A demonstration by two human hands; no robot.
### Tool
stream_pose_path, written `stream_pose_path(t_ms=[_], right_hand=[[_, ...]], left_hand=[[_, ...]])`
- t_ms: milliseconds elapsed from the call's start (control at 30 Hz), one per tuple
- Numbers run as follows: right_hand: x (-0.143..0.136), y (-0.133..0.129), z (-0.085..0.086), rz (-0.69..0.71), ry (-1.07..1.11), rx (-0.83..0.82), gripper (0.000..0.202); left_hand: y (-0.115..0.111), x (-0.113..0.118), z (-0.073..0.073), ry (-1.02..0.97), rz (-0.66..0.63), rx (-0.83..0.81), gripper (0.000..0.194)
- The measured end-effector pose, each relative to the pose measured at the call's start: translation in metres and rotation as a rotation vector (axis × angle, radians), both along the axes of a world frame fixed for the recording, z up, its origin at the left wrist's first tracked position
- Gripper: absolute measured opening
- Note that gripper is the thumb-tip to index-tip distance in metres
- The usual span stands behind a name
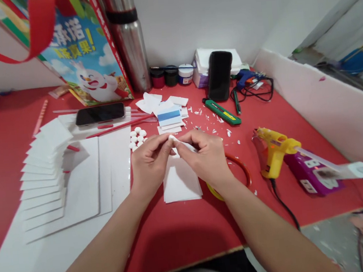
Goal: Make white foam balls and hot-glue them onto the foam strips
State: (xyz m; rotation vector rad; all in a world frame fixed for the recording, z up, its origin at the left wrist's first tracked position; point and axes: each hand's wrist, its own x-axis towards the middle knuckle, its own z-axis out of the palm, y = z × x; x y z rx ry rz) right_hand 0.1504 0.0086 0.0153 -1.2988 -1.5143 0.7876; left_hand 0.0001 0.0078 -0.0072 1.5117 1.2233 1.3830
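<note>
Both hands meet at the middle of the red table. My left hand [150, 164] pinches a small white piece [171, 138] between thumb and fingertips. Thumb and fingers of my right hand [205, 155] close on the same piece from the other side. Beneath them lies a stack of white paper sheets [182, 181]. Several white round pieces [137, 137] sit just beyond my left hand. White paper scraps, one with a blue band [169, 117], lie behind the fingertips. Rings, one orange [245, 168], are partly hidden by my right wrist.
Fanned white cards [42, 188] and a phone [99, 114] lie left. A steel bottle [133, 51], paint jars [171, 76] and an upright black phone [220, 76] stand behind. A green cutter [222, 112] and a yellow glue gun [274, 150] with its cord are right.
</note>
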Motion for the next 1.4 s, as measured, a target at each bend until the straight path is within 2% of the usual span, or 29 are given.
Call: stream_pose_path(t_ms=[167, 400, 600, 700, 833, 933, 1067, 1267, 1400], right_hand=[[-0.004, -0.006, 0.002, 0.0, 0.079, 0.0, 0.015], [-0.002, -0.005, 0.001, 0.033, 0.107, 0.004, 0.014], [0.002, -0.003, 0.0, -0.005, 0.055, 0.018, 0.016], [0.006, 0.0, -0.001, 0.039, 0.039, 0.0, 0.015], [0.013, 0.005, 0.0, 0.15, 0.008, -0.024, 0.013], [0.018, 0.008, 0.004, 0.211, 0.003, -0.029, 0.013], [0.023, 0.009, 0.007, 0.306, 0.069, -0.079, 0.016], [0.023, 0.012, 0.005, 0.314, 0.112, -0.11, 0.015], [0.021, 0.011, 0.003, 0.268, 0.03, -0.039, 0.013]], left_hand=[[-0.002, 0.001, 0.004, 0.156, 0.048, 0.184, 0.019], [-0.002, -0.002, 0.001, 0.207, 0.066, 0.261, 0.023], [-0.004, 0.0, 0.0, 0.328, 0.029, 0.323, 0.032], [-0.002, -0.003, 0.002, 0.228, -0.011, 0.242, 0.026], [0.006, -0.009, 0.003, -0.048, -0.077, -0.029, 0.013], [0.012, -0.013, 0.003, -0.214, -0.145, -0.169, 0.011], [0.015, -0.017, 0.004, -0.284, -0.251, -0.29, 0.012], [0.013, -0.015, 0.003, -0.289, -0.257, -0.297, 0.012], [0.01, -0.012, 0.003, -0.188, -0.228, -0.121, 0.012]])
